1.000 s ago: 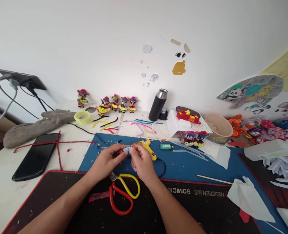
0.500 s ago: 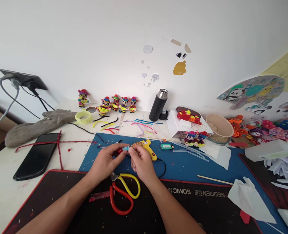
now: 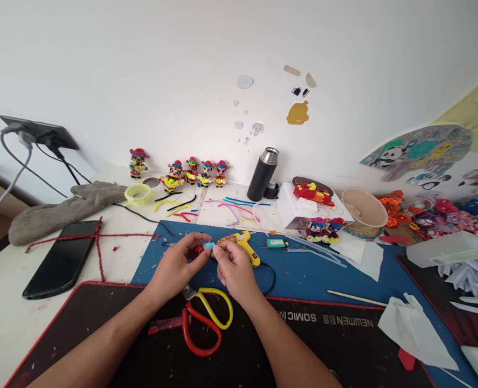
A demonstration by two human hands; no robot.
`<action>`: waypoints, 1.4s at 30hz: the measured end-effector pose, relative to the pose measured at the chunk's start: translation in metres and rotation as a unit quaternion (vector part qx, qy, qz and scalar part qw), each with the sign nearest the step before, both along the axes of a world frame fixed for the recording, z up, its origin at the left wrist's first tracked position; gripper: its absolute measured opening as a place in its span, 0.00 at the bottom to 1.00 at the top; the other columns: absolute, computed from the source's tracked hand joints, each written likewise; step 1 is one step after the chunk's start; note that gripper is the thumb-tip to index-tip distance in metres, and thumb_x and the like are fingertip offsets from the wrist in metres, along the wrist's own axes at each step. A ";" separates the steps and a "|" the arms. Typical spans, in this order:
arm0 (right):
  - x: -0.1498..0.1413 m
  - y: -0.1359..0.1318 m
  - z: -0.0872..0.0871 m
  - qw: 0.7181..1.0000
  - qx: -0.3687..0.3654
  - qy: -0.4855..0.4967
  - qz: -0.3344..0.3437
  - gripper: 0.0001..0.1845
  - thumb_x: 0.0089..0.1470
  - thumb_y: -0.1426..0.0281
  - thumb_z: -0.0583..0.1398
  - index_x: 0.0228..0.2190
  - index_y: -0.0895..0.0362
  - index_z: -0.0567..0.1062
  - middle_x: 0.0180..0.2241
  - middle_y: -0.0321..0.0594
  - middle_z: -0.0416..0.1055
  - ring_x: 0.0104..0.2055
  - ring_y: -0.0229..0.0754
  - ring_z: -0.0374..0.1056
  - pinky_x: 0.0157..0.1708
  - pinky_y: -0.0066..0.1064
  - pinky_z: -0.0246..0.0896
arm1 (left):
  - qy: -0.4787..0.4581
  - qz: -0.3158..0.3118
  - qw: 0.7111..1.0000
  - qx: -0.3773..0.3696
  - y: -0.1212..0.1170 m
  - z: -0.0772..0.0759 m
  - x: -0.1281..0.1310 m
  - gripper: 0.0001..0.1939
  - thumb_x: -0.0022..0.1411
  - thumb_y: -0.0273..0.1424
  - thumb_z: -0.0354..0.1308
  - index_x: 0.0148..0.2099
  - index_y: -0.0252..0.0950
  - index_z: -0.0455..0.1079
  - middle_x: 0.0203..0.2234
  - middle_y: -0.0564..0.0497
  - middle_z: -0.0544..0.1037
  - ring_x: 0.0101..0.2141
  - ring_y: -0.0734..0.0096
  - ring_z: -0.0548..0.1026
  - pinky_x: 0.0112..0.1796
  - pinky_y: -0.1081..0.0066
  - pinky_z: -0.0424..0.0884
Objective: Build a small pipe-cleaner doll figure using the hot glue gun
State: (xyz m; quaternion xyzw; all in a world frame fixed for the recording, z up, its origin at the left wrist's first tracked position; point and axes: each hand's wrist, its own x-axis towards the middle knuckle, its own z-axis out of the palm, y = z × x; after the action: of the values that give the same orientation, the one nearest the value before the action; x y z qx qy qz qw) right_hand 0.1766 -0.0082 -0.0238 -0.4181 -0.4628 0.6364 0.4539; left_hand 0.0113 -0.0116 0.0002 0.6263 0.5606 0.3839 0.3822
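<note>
A small craft piece of light-blue and dark red fuzzy pipe cleaner (image 3: 208, 246) is held between my two hands over the blue mat. My left hand (image 3: 179, 264) grips its red part, thumb below and index finger lifted a little above the blue part. The fingertips of my right hand (image 3: 234, 267) pinch its blue end from the right; the exact grip is partly hidden. Just behind my right hand lies a yellow glue gun (image 3: 247, 247). Scissors with one red and one yellow handle (image 3: 206, 328) rest below my hands, their blades partly under my left hand.
A black phone (image 3: 61, 264) with red pipe cleaners across it lies left. Several pipe-cleaner figures (image 3: 174, 175) stand by the wall. Near them is a black flask (image 3: 262, 175). Glue sticks (image 3: 319, 250), a wooden stick (image 3: 355, 298) and crumpled tissue (image 3: 412, 328) lie right.
My left index finger has lifted slightly off the craft piece, so more of the blue part shows. My right hand stays almost in place.
</note>
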 end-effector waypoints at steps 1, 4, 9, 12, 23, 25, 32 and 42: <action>0.000 0.000 0.001 1.000 -0.005 0.004 0.000 0.23 0.60 0.48 0.65 0.30 0.53 0.69 0.13 0.21 0.53 0.11 0.30 0.47 0.12 0.24 0.41 | -0.001 -0.001 1.000 0.001 0.000 0.000 0.000 0.19 0.64 0.46 0.61 0.50 0.41 0.78 0.36 0.49 0.86 0.35 0.59 0.82 0.37 0.67 0.76; 0.001 0.001 0.004 0.999 -0.023 0.024 -0.002 0.22 0.59 0.49 0.65 0.30 0.54 0.70 0.12 0.20 0.53 0.11 0.29 0.45 0.12 0.24 0.40 | 0.020 -0.008 1.000 0.012 0.000 0.001 0.000 0.16 0.65 0.45 0.61 0.46 0.41 0.78 0.36 0.49 0.86 0.34 0.60 0.81 0.38 0.66 0.75; 0.000 0.000 0.004 0.999 -0.029 0.030 -0.001 0.21 0.60 0.51 0.65 0.29 0.55 0.70 0.12 0.21 0.53 0.11 0.29 0.45 0.12 0.24 0.38 | 0.044 -0.005 0.999 0.028 0.001 0.003 0.000 0.16 0.65 0.45 0.60 0.48 0.42 0.80 0.39 0.49 0.87 0.36 0.58 0.82 0.43 0.65 0.76; 0.000 0.000 0.004 0.999 -0.026 0.026 -0.003 0.21 0.60 0.51 0.65 0.30 0.55 0.70 0.12 0.21 0.53 0.11 0.29 0.45 0.12 0.24 0.39 | 0.027 -0.008 0.999 0.022 0.002 0.001 -0.001 0.17 0.65 0.45 0.60 0.48 0.41 0.81 0.37 0.49 0.87 0.34 0.60 0.82 0.41 0.66 0.77; -0.002 0.000 0.004 0.998 -0.023 0.055 -0.011 0.21 0.60 0.51 0.65 0.29 0.55 0.70 0.11 0.20 0.51 0.11 0.29 0.44 0.11 0.24 0.37 | 0.043 -0.018 0.998 0.035 0.001 0.001 -0.001 0.15 0.66 0.43 0.60 0.46 0.42 0.82 0.38 0.50 0.87 0.35 0.59 0.82 0.42 0.66 0.75; -0.002 0.000 0.004 0.998 -0.027 0.061 -0.012 0.21 0.59 0.51 0.65 0.29 0.55 0.70 0.11 0.20 0.51 0.11 0.28 0.44 0.11 0.24 0.37 | 0.044 -0.016 0.998 0.038 0.001 0.001 -0.001 0.15 0.66 0.43 0.60 0.46 0.42 0.82 0.38 0.50 0.88 0.35 0.59 0.82 0.43 0.66 0.76; -0.002 0.000 0.004 0.996 -0.040 0.074 -0.016 0.21 0.58 0.52 0.66 0.28 0.55 0.71 0.11 0.20 0.51 0.11 0.28 0.44 0.11 0.24 0.38 | 0.043 -0.016 0.999 0.029 0.002 -0.002 -0.002 0.15 0.66 0.44 0.60 0.46 0.41 0.82 0.37 0.50 0.87 0.34 0.60 0.82 0.40 0.68 0.75; -0.002 0.000 0.003 0.996 -0.040 0.071 -0.019 0.20 0.58 0.53 0.66 0.28 0.55 0.71 0.11 0.20 0.52 0.11 0.28 0.44 0.11 0.23 0.38 | 0.038 -0.029 0.999 0.011 0.003 -0.007 -0.002 0.17 0.67 0.44 0.59 0.49 0.42 0.80 0.39 0.51 0.87 0.37 0.59 0.82 0.40 0.67 0.74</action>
State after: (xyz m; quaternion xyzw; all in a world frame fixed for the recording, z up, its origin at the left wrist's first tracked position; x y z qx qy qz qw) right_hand 0.1742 -0.0078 -0.0204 -0.3980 -0.3957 0.6739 0.4805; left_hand 0.0090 -0.0082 -0.0064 0.6607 0.5522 0.3548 0.3643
